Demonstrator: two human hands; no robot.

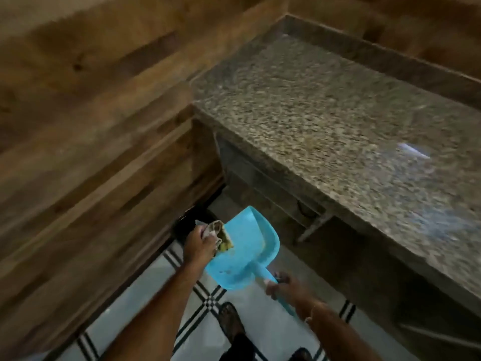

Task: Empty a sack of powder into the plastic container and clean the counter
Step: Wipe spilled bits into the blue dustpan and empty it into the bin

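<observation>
The right hand (283, 285), fingers (270, 290) curled, is gripping a seemingly light, stiff blue dustpan (244, 251) by its handle; the left hand (199, 244) is clutching a limp cloth (214, 228).

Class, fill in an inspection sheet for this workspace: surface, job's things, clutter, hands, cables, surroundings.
Surface: granite counter, speckled, with a pale streak at right.
Job's things: blue dustpan held above the floor; cloth at its left rim; sack and container not in view.
Clutter: nothing seen.
Hands: left hand grips the cloth; right hand grips the dustpan's handle.
Cables: nothing seen.
Surroundings: wood-panelled wall; tiled floor with dark stripes; sandalled foot.
</observation>
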